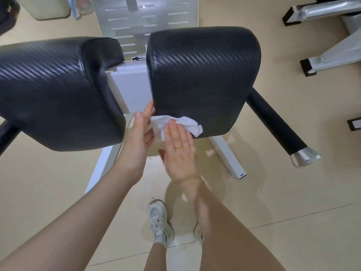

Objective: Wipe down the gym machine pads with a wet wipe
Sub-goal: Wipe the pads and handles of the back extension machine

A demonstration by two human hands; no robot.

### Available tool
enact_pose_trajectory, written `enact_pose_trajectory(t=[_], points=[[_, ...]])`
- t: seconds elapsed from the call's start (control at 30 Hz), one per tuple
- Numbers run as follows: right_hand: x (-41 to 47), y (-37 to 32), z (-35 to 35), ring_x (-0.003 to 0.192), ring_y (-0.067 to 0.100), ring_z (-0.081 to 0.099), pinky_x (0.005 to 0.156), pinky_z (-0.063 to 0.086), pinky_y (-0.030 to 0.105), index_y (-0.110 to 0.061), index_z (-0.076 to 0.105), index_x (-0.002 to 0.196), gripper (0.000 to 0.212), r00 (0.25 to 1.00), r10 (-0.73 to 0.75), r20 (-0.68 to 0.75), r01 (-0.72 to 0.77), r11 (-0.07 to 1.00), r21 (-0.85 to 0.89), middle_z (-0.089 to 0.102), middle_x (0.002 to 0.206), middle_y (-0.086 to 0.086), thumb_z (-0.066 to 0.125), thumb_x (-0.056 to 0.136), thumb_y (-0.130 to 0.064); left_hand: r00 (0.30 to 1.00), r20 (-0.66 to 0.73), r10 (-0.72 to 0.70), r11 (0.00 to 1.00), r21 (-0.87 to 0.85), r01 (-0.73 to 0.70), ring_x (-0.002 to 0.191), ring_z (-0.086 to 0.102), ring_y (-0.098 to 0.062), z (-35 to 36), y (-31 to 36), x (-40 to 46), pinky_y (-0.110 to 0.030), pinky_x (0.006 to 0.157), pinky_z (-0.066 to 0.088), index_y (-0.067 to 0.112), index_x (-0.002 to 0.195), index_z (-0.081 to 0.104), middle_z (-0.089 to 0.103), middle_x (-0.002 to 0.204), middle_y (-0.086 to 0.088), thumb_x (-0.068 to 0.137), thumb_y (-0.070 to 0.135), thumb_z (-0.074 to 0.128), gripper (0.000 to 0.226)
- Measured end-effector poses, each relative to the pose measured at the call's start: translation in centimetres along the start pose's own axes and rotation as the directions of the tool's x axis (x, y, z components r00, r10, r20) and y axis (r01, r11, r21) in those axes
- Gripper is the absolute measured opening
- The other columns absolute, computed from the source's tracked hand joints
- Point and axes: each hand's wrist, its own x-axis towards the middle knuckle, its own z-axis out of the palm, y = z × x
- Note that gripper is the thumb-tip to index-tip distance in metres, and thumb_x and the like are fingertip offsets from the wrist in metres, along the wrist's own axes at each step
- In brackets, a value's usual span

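Two black carbon-pattern pads sit side by side on a white gym machine: the left pad (56, 90) and the right pad (203, 75). A crumpled white wet wipe (187, 124) lies against the near lower edge of the right pad. My right hand (179, 151), fingers straight and wearing a gold ring, presses flat on the wipe. My left hand (139, 137) is held upright with straight fingers, its fingertips touching the right pad's left near corner beside the wipe.
A black handle bar with a chrome end cap (304, 158) sticks out right of the right pad. The white machine frame (228, 155) runs beneath. A perforated metal footplate (144, 22) lies beyond the pads. Other machine legs (332, 57) stand at the right. My shoes (159, 222) stand on the tiled floor.
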Motion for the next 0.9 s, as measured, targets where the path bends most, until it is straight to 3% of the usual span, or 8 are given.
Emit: enact_pose_trajectory(t=[0.07, 0.23, 0.33, 0.43, 0.5, 0.6, 0.7, 0.9], points=[[-0.6, 2.6, -0.8, 0.14, 0.024, 0.018, 0.115, 0.016, 0.035, -0.006, 0.02, 0.141, 0.059, 0.998, 0.058, -0.033, -0.058, 0.998, 0.01, 0.022, 0.145, 0.012, 0.042, 0.092, -0.028, 1.0, -0.004, -0.003, 1.0, 0.024, 0.003, 0.128, 0.043, -0.002, 0.3, 0.3, -0.1, -0.025, 0.109, 0.029, 0.045, 0.14, 0.031, 0.042, 0.139, 0.025, 0.091, 0.061, 0.011, 0.054], [-2.1, 7.1, -3.2, 0.14, 0.03, 0.018, 0.114, 0.02, 0.037, 0.003, 0.019, 0.141, 0.064, 0.972, 0.233, 0.001, -0.233, 0.971, 0.055, 0.018, 0.149, 0.018, 0.014, 0.098, -0.045, 0.996, -0.08, -0.037, 0.999, 0.005, 0.038, 0.131, 0.035, -0.001, 2.2, 0.3, -0.3, -0.025, 0.111, 0.026, 0.054, 0.136, 0.026, 0.034, 0.141, 0.03, 0.086, 0.066, 0.014, 0.053], [-1.1, 6.7, -3.6, 0.138, 0.032, 0.021, 0.116, 0.016, 0.037, 0.003, 0.024, 0.138, 0.06, 0.997, 0.072, 0.027, -0.074, 0.995, 0.061, 0.028, 0.146, 0.023, 0.032, 0.097, -0.04, 0.993, -0.115, -0.027, 0.999, -0.019, 0.025, 0.119, 0.04, 0.01, 2.8, 0.2, -0.3, -0.018, 0.103, 0.03, 0.057, 0.13, 0.03, 0.04, 0.126, 0.042, 0.091, 0.062, 0.015, 0.043], [1.2, 4.7, -3.9, 0.133, 0.026, 0.031, 0.111, 0.024, 0.035, -0.002, 0.032, 0.136, 0.058, 0.983, -0.18, 0.02, 0.18, 0.984, 0.015, 0.044, 0.142, 0.016, 0.054, 0.088, -0.023, 0.995, -0.102, -0.006, 0.998, -0.07, -0.001, 0.127, 0.041, 0.003, 2.6, 0.4, -0.6, -0.019, 0.105, 0.032, 0.046, 0.139, 0.031, 0.041, 0.138, 0.029, 0.091, 0.06, 0.016, 0.052], [3.3, 3.7, -4.7, 0.135, 0.023, 0.031, 0.112, 0.024, 0.031, -0.004, 0.033, 0.139, 0.048, 0.978, -0.204, -0.046, 0.202, 0.979, -0.037, 0.04, 0.145, 0.009, 0.045, 0.096, -0.023, 0.995, -0.091, -0.029, 0.996, -0.092, 0.021, 0.13, 0.038, 0.0, 2.3, 0.6, -0.8, -0.025, 0.109, 0.028, 0.043, 0.141, 0.029, 0.039, 0.143, 0.023, 0.094, 0.057, 0.012, 0.052], [5.8, 3.7, -7.2, 0.139, 0.021, 0.021, 0.116, 0.008, 0.031, -0.004, 0.024, 0.144, 0.053, 0.97, -0.222, 0.096, 0.231, 0.968, -0.094, 0.03, 0.151, 0.008, 0.035, 0.097, -0.027, 0.991, -0.088, -0.103, 0.991, -0.092, 0.095, 0.132, 0.033, 0.002, 2.0, 2.1, -1.3, -0.031, 0.114, 0.02, 0.041, 0.141, 0.031, 0.037, 0.143, 0.024, 0.095, 0.057, 0.008, 0.054], [8.1, 4.4, -10.9, 0.138, 0.022, 0.021, 0.116, 0.006, 0.032, -0.002, 0.029, 0.142, 0.058, 0.939, -0.267, 0.215, 0.291, 0.952, -0.089, 0.035, 0.149, 0.012, 0.036, 0.091, -0.03, 0.987, -0.126, -0.101, 0.99, -0.108, 0.087, 0.13, 0.035, 0.003, 2.3, 5.0, -2.0, -0.03, 0.115, 0.02, 0.034, 0.142, 0.034, 0.039, 0.142, 0.021, 0.097, 0.053, 0.009, 0.055], [13.9, 4.6, -14.8, 0.137, 0.027, 0.033, 0.113, 0.025, 0.039, 0.0, 0.037, 0.139, 0.061, 0.831, -0.425, 0.359, 0.465, 0.885, -0.027, 0.036, 0.148, 0.013, 0.055, 0.086, -0.024, 0.973, -0.223, -0.056, 0.977, -0.215, 0.007, 0.122, 0.044, -0.007, 2.5, 9.2, -1.1, -0.024, 0.105, 0.028, 0.024, 0.132, 0.049, 0.05, 0.133, 0.008, 0.1, 0.042, 0.012, 0.052]])
